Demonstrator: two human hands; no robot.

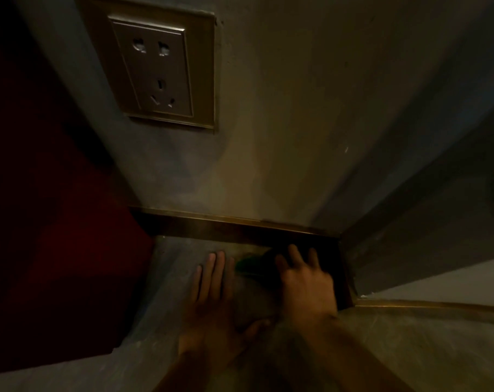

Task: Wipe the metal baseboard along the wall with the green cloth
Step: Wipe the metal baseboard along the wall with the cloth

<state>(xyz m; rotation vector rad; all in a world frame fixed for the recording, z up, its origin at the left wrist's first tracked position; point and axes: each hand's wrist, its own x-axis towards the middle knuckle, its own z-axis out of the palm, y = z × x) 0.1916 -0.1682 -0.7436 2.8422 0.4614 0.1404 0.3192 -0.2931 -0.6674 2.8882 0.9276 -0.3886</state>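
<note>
A dark brass-coloured metal baseboard runs along the foot of the wall and turns at a corner on the right. My right hand presses a green cloth against the floor close to the baseboard, just left of that corner. Most of the cloth is hidden under my fingers. My left hand lies flat on the grey floor beside it, fingers stretched out and pointing at the baseboard, holding nothing. The scene is dim.
A brass-framed wall socket sits on the wall above. A dark red panel stands close on the left. On the right a second wall juts out, with another baseboard strip along its foot.
</note>
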